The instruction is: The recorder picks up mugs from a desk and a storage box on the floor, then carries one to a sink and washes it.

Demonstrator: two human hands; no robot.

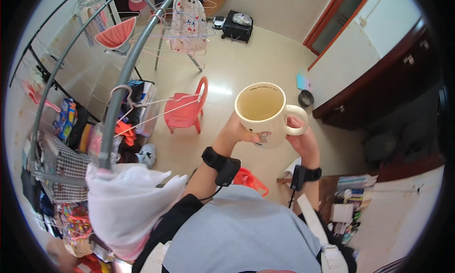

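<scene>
A cream ceramic mug (265,131) is held up in front of my chest, its open mouth tilted toward me. Its inside looks bare, with a line of small writing under the far rim. A small cartoon figure is printed on the outer wall. My left hand (238,132) grips the mug's left side, thumb across the front near the print. On the other side, my right hand (304,141) holds the mug behind its handle (302,120); some fingers show through the handle loop, and the rest are hidden. Both wrists wear black straps with small cabled boxes.
A grey metal clothes rack (131,60) with hangers rises at the left, a white bag (124,205) close to my left arm. Ahead stand a red plastic chair (183,111) and a black suitcase (237,26). Dark cabinets (384,70) line the right; a red bag (250,179) lies below.
</scene>
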